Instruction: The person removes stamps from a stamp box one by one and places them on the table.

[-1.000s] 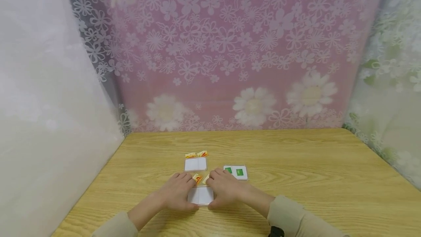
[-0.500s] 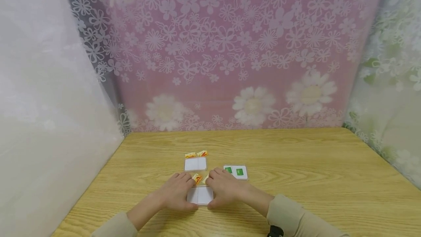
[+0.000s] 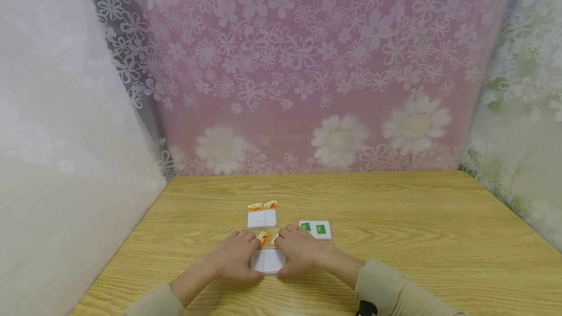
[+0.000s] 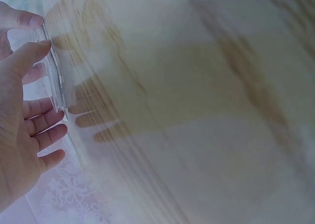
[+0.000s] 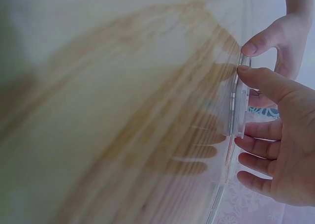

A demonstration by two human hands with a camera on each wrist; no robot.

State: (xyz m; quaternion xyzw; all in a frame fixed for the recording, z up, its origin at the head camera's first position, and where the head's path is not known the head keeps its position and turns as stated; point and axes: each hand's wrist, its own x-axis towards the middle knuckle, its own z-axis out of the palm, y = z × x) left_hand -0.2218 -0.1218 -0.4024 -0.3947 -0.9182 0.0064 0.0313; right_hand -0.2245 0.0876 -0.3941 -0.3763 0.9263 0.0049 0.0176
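A pale sheet (image 3: 66,135) borders the wood-grain table (image 3: 395,208). At its front, the left hand (image 3: 234,256) grips a flat, clear rectangular case (image 3: 274,261); two yellow-orange packets (image 3: 264,238) lie beyond, two more past a second case (image 3: 262,219). The right hand (image 3: 303,253) grips the opposite end, partly hiding one packet and a third case (image 3: 326,236) with two green squares (image 3: 321,229).
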